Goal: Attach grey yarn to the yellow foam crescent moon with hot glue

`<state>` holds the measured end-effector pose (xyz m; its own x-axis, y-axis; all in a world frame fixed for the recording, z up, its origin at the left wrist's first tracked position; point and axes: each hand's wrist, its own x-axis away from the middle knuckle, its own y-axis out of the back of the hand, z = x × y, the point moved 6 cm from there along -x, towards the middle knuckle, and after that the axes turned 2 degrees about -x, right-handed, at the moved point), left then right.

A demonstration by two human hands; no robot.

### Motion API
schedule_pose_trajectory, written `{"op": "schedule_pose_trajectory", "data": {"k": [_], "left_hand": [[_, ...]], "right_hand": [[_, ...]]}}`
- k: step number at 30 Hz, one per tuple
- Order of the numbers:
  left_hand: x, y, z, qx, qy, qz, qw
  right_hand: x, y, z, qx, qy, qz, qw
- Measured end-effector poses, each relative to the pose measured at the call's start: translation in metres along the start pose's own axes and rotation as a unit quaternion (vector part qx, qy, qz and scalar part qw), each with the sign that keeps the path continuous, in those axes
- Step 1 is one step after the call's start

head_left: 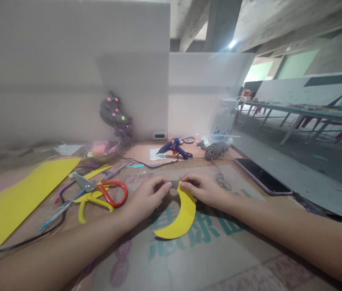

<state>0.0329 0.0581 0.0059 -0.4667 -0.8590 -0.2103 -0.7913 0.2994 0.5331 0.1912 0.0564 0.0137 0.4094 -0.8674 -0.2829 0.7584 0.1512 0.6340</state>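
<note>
A yellow crescent-shaped paper cutout [185,212] hangs down over the printed cardboard, its upper tip pinched between the thumb and fingers of my right hand [202,186]. Just left of that tip, my left hand [152,196] is closed in a pinch at the edge of a small grey piece [175,184], whose kind I cannot make out. The grey piece spans the narrow gap between my two thumbs. By my left forearm lie scissors [110,195] with one red and one yellow handle.
Yellow sheet [22,198] lies at the left. Behind my hands are a blue glue gun [175,148] with a black cord, a grey yarn ball [216,150] and a phone [263,176]. White panels [134,72] close off the back; a dark crescent ornament [113,113] stands there.
</note>
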Motion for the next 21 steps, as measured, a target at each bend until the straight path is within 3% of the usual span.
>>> {"op": "schedule_pose_trajectory", "data": {"k": [21], "left_hand": [[0.0,-0.005,-0.011,-0.04,-0.032,0.035,0.998]], "right_hand": [[-0.001,-0.003,-0.012,-0.081,-0.07,0.005,0.994]]}}
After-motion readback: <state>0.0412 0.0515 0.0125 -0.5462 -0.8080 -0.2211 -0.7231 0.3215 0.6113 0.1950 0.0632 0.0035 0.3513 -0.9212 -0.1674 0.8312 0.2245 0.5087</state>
